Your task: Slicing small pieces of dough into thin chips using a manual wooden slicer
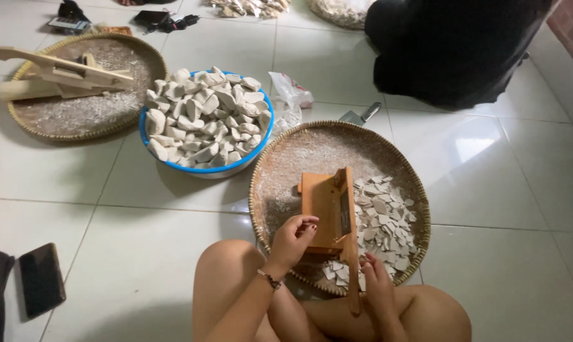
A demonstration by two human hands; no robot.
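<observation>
A: Okay, hands first: what are yours doing?

B: Your left hand point(294, 237) curls onto the near end of the wooden slicer point(329, 209); your right hand point(376, 278) closes round its long handle, low by the near rim of the woven tray point(280, 166).

A: And around it?

B: Thin white slices point(381, 218) heap on the tray's right side. Blue basin of white chunks point(204, 117) sits beyond the far-left rim.

I sit on white glossy tile floor point(141, 190), grey grout lines crossing it. Bright window glare reflected on tile point(480, 145) at my right. Strip of red brick wall point(572, 25) in far right corner. Daylight even, soft shadows.
</observation>
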